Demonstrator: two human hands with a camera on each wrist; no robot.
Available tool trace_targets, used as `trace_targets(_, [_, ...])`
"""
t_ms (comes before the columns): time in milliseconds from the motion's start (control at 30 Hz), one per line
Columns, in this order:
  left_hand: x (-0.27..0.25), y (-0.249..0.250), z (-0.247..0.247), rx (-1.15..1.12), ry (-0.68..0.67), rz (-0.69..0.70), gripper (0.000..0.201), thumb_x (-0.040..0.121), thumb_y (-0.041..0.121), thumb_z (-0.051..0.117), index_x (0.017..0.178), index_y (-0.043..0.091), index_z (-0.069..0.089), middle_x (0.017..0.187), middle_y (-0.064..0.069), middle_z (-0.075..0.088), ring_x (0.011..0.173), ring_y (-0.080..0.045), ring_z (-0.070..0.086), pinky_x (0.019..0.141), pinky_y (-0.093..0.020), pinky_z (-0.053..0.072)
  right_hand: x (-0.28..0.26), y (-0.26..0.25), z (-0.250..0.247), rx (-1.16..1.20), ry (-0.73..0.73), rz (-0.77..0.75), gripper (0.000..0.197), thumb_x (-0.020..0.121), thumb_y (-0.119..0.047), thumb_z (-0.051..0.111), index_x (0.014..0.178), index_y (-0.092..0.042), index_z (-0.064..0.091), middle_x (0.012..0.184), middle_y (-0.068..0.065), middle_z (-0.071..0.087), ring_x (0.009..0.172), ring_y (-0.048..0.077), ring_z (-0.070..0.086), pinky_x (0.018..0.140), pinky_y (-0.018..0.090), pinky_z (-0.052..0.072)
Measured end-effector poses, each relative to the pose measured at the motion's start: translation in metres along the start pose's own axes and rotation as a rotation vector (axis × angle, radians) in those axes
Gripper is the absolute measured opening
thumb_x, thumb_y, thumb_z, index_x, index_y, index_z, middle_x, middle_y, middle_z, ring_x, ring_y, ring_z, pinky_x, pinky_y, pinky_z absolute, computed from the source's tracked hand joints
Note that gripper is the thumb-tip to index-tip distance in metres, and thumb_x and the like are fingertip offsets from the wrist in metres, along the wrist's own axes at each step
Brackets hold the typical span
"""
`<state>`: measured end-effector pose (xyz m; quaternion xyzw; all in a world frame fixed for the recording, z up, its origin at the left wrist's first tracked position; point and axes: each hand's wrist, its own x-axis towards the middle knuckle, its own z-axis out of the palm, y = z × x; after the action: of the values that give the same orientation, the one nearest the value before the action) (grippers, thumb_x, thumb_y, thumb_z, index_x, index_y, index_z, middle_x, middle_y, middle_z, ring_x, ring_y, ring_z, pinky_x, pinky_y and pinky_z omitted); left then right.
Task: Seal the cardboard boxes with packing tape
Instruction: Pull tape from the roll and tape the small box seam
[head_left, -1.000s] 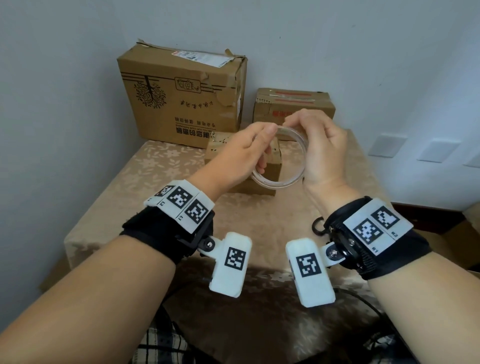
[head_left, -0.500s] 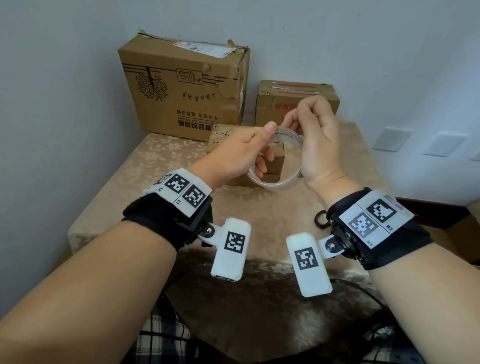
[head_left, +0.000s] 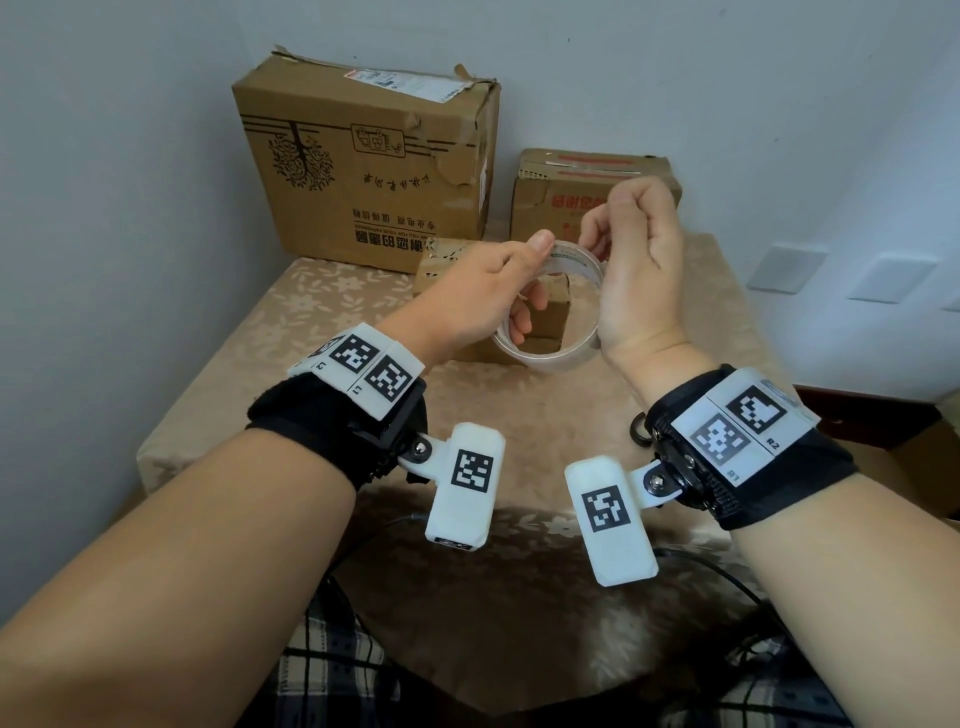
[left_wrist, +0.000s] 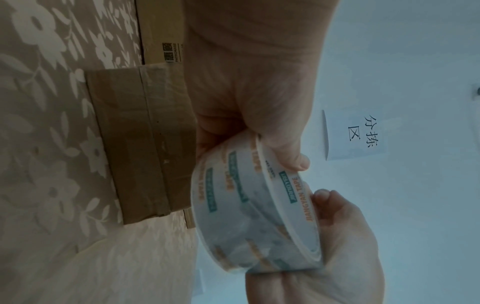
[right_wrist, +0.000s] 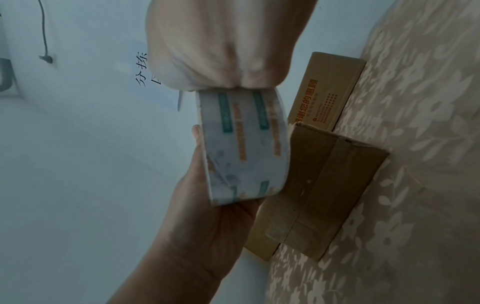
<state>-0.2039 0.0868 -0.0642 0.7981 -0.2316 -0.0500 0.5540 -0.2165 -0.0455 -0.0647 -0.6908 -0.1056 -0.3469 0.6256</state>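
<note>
A clear packing tape roll (head_left: 549, 357) with teal and orange print hangs in the air above the table, held between both hands. My left hand (head_left: 530, 283) grips its left side, thumb on the outer rim and fingers through the core. My right hand (head_left: 592, 244) pinches the roll's top edge with curled fingers, and its palm is against the right side. The left wrist view shows the tape roll (left_wrist: 249, 216) end-on. A small cardboard box (head_left: 441, 262) lies on the table just behind the roll, with old tape along its seam (right_wrist: 324, 185).
A large printed cardboard box (head_left: 363, 171) stands against the back wall. A medium box (head_left: 592, 174) with red print sits to its right. The table (head_left: 322, 322) wears a beige floral cloth. Walls close in on the left and behind. Cables hang by my lap.
Both hands keep the roll, now a little lower and nearer the small box. My right fingers have curled tighter onto the top edge, next to the left thumb.
</note>
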Motion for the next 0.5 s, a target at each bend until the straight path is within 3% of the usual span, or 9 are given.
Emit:
trace_targets(133, [-0.0005, -0.0001, -0.0037, 0.042, -0.007, 0.021, 0.048, 0.103, 0.037, 0.031, 0.085, 0.001, 0.057, 0.060, 0.008, 0.057, 0.048, -0.006, 0.052, 0.050, -0.020, 0.044, -0.0032, -0.0012, 0.0031, -0.030, -0.025, 0.022, 0.026, 0.094, -0.012, 0.034, 0.072, -0.022, 0.041, 0.062, -0.006, 0.035, 0.057, 0.004, 0.033, 0.055, 0.017, 0.031])
trace_targets(300, [-0.0016, 0.0007, -0.0033, 0.025, -0.013, 0.044, 0.047, 0.103, 0.034, 0.031, 0.084, 0.000, 0.056, 0.054, 0.009, 0.056, 0.045, -0.004, 0.051, 0.047, -0.017, 0.042, -0.0045, -0.0026, 0.0021, 0.062, -0.019, 0.028, 0.020, 0.097, -0.014, 0.035, 0.079, -0.020, 0.043, 0.071, 0.007, 0.056, 0.067, 0.012, 0.053, 0.067, 0.022, 0.044])
trace_targets(500, [-0.0017, 0.0010, -0.0037, 0.012, -0.018, 0.061, 0.047, 0.103, 0.034, 0.030, 0.085, 0.000, 0.057, 0.053, 0.010, 0.058, 0.046, -0.005, 0.052, 0.049, -0.017, 0.043, -0.0040, -0.0046, 0.0015, 0.079, 0.026, -0.022, 0.021, 0.096, -0.013, 0.035, 0.077, -0.020, 0.041, 0.066, 0.008, 0.047, 0.062, 0.015, 0.046, 0.064, 0.025, 0.041])
